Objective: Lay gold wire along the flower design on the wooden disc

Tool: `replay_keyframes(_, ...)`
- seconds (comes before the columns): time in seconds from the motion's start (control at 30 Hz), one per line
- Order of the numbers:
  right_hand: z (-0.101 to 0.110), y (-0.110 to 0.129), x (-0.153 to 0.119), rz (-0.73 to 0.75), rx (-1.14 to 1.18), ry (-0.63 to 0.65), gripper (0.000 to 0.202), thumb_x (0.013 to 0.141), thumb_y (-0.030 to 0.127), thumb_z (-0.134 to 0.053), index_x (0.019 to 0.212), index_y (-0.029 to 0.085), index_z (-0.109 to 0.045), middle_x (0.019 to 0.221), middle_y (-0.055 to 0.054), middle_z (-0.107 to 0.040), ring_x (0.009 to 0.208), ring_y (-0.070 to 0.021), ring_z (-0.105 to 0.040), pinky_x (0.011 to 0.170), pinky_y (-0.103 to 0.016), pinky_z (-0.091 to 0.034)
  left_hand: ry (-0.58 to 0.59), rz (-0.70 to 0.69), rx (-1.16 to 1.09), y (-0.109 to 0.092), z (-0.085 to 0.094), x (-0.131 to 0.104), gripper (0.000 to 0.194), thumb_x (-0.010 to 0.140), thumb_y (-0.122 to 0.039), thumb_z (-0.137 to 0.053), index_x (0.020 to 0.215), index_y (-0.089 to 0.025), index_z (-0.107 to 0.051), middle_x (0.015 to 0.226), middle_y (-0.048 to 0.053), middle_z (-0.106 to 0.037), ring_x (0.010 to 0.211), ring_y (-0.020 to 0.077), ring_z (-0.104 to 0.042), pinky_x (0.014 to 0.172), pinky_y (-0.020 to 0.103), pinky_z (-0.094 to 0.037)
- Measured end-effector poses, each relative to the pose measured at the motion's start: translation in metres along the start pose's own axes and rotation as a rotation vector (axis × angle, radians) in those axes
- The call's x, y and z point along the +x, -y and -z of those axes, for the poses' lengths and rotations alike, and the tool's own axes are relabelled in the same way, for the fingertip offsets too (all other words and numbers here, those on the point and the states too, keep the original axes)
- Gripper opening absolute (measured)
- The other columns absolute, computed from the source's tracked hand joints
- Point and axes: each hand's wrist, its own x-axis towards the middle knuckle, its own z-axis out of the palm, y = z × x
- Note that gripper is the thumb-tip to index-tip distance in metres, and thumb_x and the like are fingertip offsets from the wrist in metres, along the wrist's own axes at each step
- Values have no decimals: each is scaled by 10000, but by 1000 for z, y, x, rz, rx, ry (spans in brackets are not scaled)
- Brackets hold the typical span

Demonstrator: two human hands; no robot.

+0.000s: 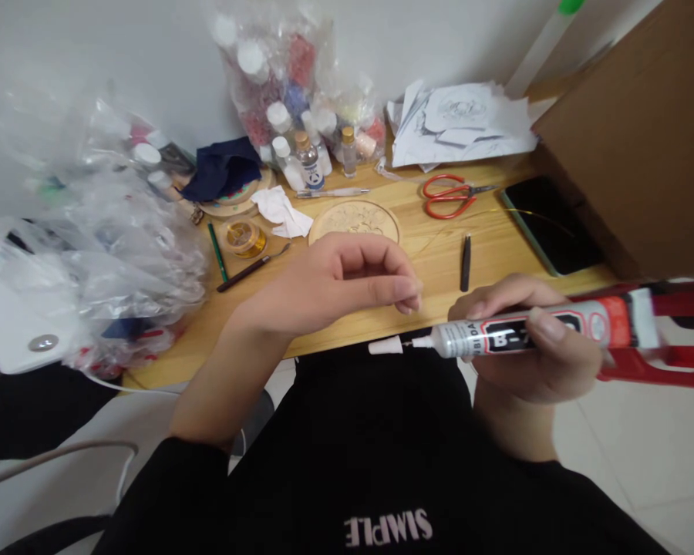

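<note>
My right hand (547, 339) is wrapped round a silver, black and red glue tube (509, 333), its nozzle pointing left. A white cap (386, 345) sits just off the nozzle tip, at the table's front edge, with a thin pin between them. My left hand (362, 277) hovers over the table, fingers curled and thumb against the fingertips; anything pinched there is hidden. Behind it lies a round wooden disc (355, 218) with a curled pattern, partly covered by the hand. Black tweezers (466, 264) lie between my hands.
Red-handled scissors (448, 197), a phone (549, 223) and a cardboard box (636, 146) are at right. Papers (463, 123) and bagged bottles (301, 116) line the back. Gold wire spool (244, 239), dark-handled tool (248, 271), green pencil (217, 252) and plastic bags (109, 239) are left.
</note>
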Motion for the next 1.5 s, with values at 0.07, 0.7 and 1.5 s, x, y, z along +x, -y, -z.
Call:
replay_keyframes(0.07, 0, -1, 1, 3, 3, -2, 256, 796, 413, -669, 733, 175, -740, 504, -24, -627, 400, -135, -544, 363, -248, -395, -14, 0, -17, 1, 2, -1, 134, 827, -181, -704, 694, -197, -716, 753, 31, -742, 755, 169, -716, 721, 251, -579)
replay_keyframes(0.7, -1, -2, -1, -65, -8, -46, 213, 748, 387, -680, 723, 192, -761, 546, -33, -639, 409, -136, -549, 355, -260, -395, 95, 103, 208, -3, -4, 2, 137, 725, -101, -716, 640, -192, -773, 643, 24, -722, 572, 159, -660, 481, 210, -465)
replay_keyframes(1.5, 0, -7, 4, -69, -34, -55, 204, 755, 417, -692, 726, 227, -761, 513, -3, -639, 373, -143, -530, 340, -255, -394, 123, 100, 144, -15, 5, -9, 116, 878, -143, -635, 769, -162, -669, 725, -39, -710, 660, 71, -636, 596, 153, -473)
